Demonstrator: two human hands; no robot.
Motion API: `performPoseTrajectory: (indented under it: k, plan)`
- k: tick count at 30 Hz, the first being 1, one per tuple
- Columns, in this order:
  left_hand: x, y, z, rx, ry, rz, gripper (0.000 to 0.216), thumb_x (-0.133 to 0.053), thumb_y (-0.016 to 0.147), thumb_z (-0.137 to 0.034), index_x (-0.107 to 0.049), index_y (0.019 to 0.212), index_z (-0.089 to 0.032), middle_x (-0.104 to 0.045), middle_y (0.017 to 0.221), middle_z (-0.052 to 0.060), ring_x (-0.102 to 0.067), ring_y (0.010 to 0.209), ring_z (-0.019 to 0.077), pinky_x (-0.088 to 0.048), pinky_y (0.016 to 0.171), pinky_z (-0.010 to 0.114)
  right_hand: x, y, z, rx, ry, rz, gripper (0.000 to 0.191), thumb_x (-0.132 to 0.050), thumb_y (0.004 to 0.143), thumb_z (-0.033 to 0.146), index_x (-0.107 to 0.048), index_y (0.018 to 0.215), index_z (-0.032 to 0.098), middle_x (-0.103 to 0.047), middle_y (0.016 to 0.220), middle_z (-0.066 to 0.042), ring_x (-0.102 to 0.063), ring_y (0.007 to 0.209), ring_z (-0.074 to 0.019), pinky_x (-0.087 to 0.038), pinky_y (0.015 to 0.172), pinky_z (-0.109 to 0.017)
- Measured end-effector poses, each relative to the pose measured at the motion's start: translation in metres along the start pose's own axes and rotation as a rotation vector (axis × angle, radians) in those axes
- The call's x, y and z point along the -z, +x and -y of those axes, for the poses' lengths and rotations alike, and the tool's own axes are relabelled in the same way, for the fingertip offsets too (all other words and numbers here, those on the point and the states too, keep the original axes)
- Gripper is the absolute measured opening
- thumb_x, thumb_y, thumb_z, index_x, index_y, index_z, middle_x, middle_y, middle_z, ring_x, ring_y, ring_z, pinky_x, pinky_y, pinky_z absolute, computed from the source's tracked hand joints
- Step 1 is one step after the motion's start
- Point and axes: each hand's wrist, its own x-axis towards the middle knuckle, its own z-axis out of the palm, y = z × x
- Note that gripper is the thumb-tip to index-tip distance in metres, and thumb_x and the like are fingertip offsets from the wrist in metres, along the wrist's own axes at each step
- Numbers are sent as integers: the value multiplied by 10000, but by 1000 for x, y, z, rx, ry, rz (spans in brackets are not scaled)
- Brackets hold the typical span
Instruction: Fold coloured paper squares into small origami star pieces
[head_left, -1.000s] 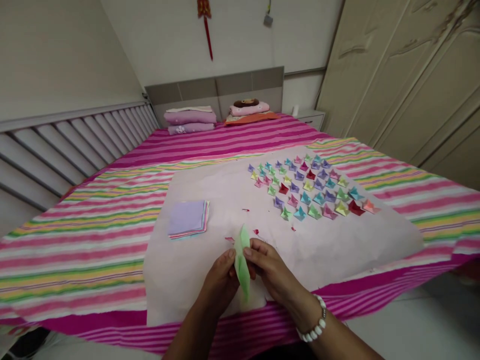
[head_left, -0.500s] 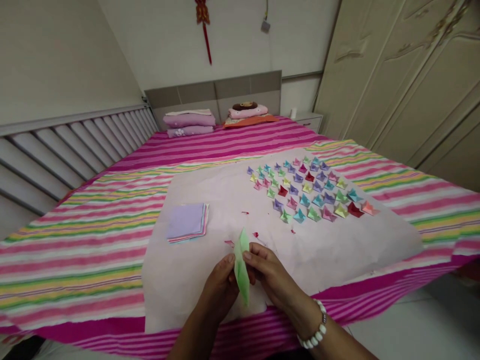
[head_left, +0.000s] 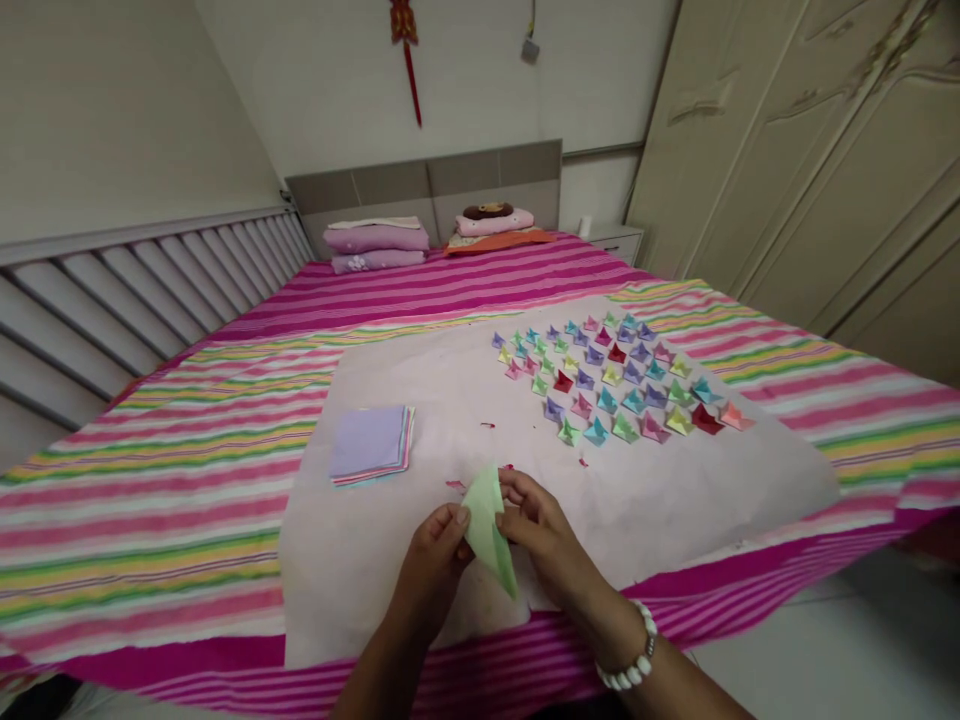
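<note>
My left hand (head_left: 431, 565) and my right hand (head_left: 541, 540) both pinch a folded light green paper (head_left: 489, 528), held just above the near edge of a pale pink sheet (head_left: 675, 490) spread on the bed. The paper is a long pointed shape, tilted with its lower tip toward the right. A white bead bracelet (head_left: 631, 662) is on my right wrist. A stack of square coloured papers (head_left: 371, 443), purple on top, lies to the left of my hands. Several small folded paper pieces (head_left: 611, 378) in many colours sit in rows to the upper right.
The bed has a pink striped cover (head_left: 187, 480). Folded bedding (head_left: 377, 244) and a pillow pile (head_left: 496, 224) lie at the headboard. A slatted rail (head_left: 112, 310) runs along the left, a wardrobe (head_left: 810, 150) stands at the right. Tiny red paper scraps (head_left: 487, 426) dot the sheet.
The green paper has turned in my fingers from nearly upright to tilted, its broad face showing more. Both hands stayed in about the same place.
</note>
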Motion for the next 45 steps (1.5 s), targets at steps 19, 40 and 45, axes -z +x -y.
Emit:
performPoseTrajectory:
  k: [19,40,45]
  plan:
    - [-6,0,0,-179,596,-178,575,-646,749,-388,-510,1246,-134,-618,1190,141,-642,725,180,-500,668,307,6,10,-17,334,-873,-128,196,-506,665,18,-604,702,183,-559,744,-16,-513,711,-169,-402,648,-278]
    - [2,15,3,-176,692,-83,327,-527,692,-133,-618,1005,-164,-697,850,26,-653,719,189,-502,633,281,22,16,-34,213,-839,-137,366,-484,671,41,-678,951,175,-617,772,-22,-518,622,-154,-423,590,-275]
    - [5,22,7,-205,785,-188,337,-625,643,-142,-631,979,-156,-708,966,60,-646,936,239,-494,825,347,18,12,-34,369,-925,-48,388,-454,699,-9,-673,940,202,-642,872,-44,-595,802,-186,-474,732,-310]
